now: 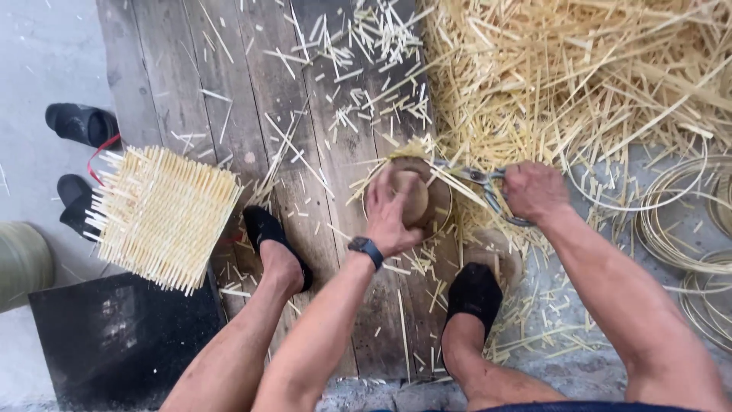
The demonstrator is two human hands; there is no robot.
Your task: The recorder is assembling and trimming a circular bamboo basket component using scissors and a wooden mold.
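Filling the upper right of the frame, a big heap of pale bamboo strips (579, 84) is spilling over the dark wooden platform (198, 84), with cut slivers scattered down the middle. At centre left a square woven mat (164, 217) is lying with its strip ends bristling out, and coiled hoops (679, 221) are sitting at the right edge. In the centre, the round woven piece (438, 200) is resting on the boards, and the left hand (393, 214) is pressing down flat on top of it, fingers wrapped over — clamped on the piece. Just to its right, the right hand (534, 191) is closed around the handles of the shears (476, 179), whose blades are reaching in at the rim. The risk — those blades are working very close to the left fingers, so a slip could be nicking skin or cutting into the weave instead of a stray end. The black-socked right foot (474, 291) is standing among loose slivers too, and one could be jabbing through
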